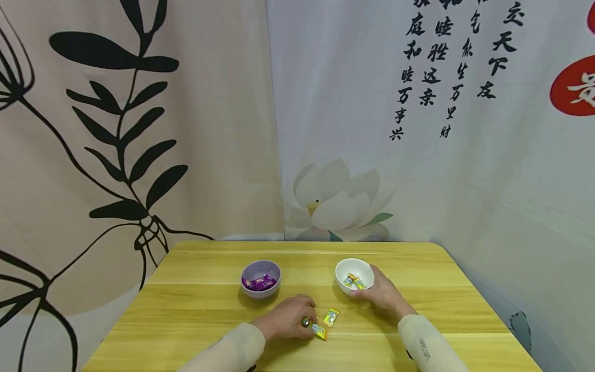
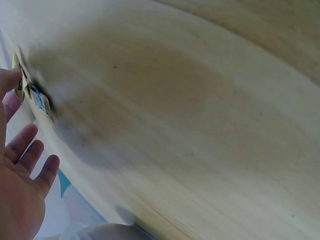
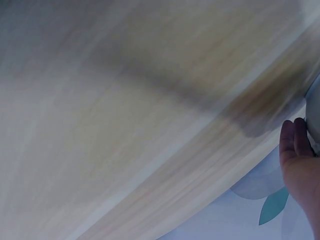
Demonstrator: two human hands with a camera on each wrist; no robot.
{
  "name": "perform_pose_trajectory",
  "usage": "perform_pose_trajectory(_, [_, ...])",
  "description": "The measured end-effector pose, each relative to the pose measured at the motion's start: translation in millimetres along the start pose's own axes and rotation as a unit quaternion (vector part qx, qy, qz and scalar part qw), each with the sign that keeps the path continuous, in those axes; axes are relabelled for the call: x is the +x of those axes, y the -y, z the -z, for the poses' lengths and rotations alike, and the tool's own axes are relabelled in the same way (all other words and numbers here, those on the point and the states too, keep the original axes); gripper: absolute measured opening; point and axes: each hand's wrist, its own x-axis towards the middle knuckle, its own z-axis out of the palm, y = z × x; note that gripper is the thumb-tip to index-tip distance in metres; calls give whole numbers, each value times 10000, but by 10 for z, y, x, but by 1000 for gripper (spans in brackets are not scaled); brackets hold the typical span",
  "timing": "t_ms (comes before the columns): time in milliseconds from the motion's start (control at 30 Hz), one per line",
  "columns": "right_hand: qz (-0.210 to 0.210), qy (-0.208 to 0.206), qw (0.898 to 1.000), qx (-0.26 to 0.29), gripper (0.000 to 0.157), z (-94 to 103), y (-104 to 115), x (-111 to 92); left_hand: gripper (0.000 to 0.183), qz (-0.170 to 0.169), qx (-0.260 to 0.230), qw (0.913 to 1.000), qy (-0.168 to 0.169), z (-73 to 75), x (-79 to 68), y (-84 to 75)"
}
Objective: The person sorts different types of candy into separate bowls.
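My left hand (image 1: 290,316) is low over the table, pinching a yellow-wrapped candy (image 2: 19,80) between thumb and forefinger. Its other fingers stand apart, slightly bent, in the left wrist view. Two more yellow candies lie on the wood beside it: one candy (image 1: 319,331) right at the fingertips, another candy (image 1: 331,317) a little farther right. With thumb in front and fingers along the right side, my right hand (image 1: 385,293) holds a white bowl (image 1: 341,266). Inside that bowl are a few yellow candies (image 1: 354,281). Only part of the bowl (image 3: 313,112) shows in the right wrist view.
To the left of the white bowl stands a purple bowl (image 1: 261,297) with several purple-wrapped candies (image 1: 261,283) in it. Both bowls are on a yellow wooden table (image 1: 195,289). Behind its far edge hangs a printed cloth (image 1: 223,129) with leaves and writing.
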Motion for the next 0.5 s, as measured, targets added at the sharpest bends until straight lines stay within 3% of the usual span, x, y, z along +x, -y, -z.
perform_pose_trajectory(233, [92, -17, 9999, -71, 100, -4, -26, 12, 19, 367, -176, 9992, -61, 40, 58, 19])
perform_pose_trajectory(500, [161, -47, 9998, -66, 100, 2, -34, 16, 21, 469, -97, 9981, -392, 101, 163, 47])
